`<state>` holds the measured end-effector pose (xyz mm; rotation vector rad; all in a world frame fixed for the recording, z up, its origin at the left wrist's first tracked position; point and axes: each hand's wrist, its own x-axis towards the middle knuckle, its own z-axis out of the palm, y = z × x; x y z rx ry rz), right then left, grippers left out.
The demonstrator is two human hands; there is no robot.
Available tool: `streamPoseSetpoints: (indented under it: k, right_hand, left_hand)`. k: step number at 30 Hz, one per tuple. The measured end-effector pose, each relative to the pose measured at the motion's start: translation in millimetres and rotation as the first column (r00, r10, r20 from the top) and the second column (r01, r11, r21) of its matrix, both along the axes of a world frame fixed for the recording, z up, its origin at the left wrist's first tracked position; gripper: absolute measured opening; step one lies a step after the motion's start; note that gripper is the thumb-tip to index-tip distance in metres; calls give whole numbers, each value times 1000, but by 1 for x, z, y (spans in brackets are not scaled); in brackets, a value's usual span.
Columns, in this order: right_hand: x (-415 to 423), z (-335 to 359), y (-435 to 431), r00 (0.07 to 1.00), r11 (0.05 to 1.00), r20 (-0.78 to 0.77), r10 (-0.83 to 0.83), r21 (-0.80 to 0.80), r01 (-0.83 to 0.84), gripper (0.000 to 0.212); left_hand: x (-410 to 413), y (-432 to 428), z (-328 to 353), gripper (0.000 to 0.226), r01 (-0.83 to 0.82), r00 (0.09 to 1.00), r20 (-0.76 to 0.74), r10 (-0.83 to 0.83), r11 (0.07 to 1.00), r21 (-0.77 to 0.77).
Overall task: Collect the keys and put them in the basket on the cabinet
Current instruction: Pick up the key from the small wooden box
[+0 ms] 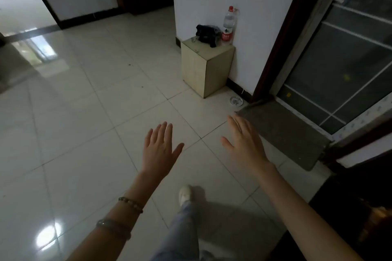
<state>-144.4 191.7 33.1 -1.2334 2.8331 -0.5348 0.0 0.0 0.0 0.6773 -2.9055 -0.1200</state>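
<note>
A small beige cabinet [206, 65] stands against the white wall ahead. On its top sits a black basket-like container [206, 34], and small metal keys [193, 39] lie near the top's left edge, with another small glint [196, 50] closer to the front. My left hand [160, 148] and my right hand [244, 139] are both held out flat over the tiled floor, fingers apart, holding nothing. Both hands are well short of the cabinet.
A plastic water bottle [229, 25] with a red cap stands on the cabinet beside the wall. A grey doormat [282, 133] lies before a glass door [339, 59] at right. A small round dish [236, 101] sits on the floor. My foot [185, 193] steps forward on glossy tiles.
</note>
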Motion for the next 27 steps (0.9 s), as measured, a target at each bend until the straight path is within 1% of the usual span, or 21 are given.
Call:
streamPoseSetpoints:
  k: [3, 8, 16, 21, 27]
  right_hand:
    - [-32, -4, -23, 1000, 999, -9, -20, -35, 20, 62]
    - [-99, -2, -81, 999, 1000, -38, -7, -8, 7, 61]
    - [-196, 15, -173, 999, 1000, -40, -6, -9, 6, 62]
    - [-246, 17, -209, 1000, 1000, -5, -26, -15, 26, 62]
    - [-317, 10, -252, 1000, 999, -9, -29, -14, 28, 62]
  left_hand:
    - [-34, -25, -5, 69, -10, 999, -40, 10, 1000, -2]
    - [-106, -80, -8, 68, 1, 999, -53, -2, 1000, -5]
    - [-203, -164, 8, 69, 55, 997, -45, -56, 998, -15]
    - [-258, -206, 14, 67, 74, 996, -40, -75, 997, -18]
    - [-327, -250, 7, 66, 63, 998, -19, -62, 998, 1]
